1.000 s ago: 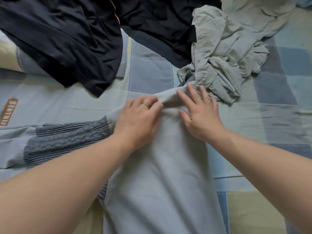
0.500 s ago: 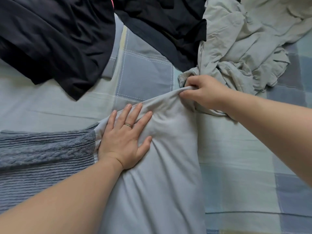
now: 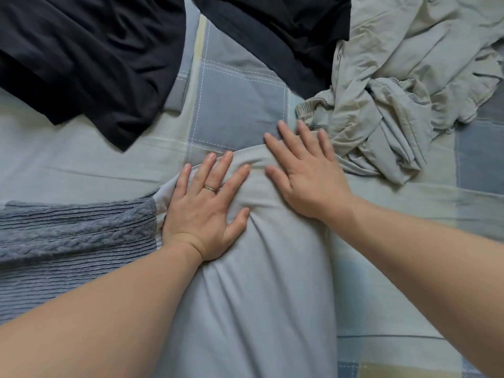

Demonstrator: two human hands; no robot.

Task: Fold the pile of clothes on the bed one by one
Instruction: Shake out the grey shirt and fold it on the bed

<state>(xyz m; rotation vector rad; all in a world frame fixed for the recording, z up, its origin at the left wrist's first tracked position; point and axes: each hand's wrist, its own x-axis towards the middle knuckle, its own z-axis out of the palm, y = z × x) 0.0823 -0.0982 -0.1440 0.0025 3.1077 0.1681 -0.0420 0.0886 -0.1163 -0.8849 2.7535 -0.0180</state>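
Note:
A pale blue-grey garment [image 3: 253, 296] lies stretched toward me down the middle of the bed. My left hand [image 3: 204, 208] presses flat on its far left part, fingers spread, a ring on one finger. My right hand [image 3: 302, 170] lies flat on the garment's far right corner, fingers straight and reaching onto the bedsheet. A grey-blue cable-knit piece [image 3: 76, 236] sits to the left, against the garment's edge. The far ends of the garment under my palms are hidden.
A crumpled pale grey-green garment [image 3: 403, 91] is heaped at the far right, close to my right fingers. Two black garments [image 3: 81, 55] [image 3: 278, 31] lie at the far left and far centre. The checked bedsheet [image 3: 234, 105] shows between them.
My right hand has let go of the garment's far edge it was pinching and now lies flat on it. My left hand stays pressed flat in nearly the same spot.

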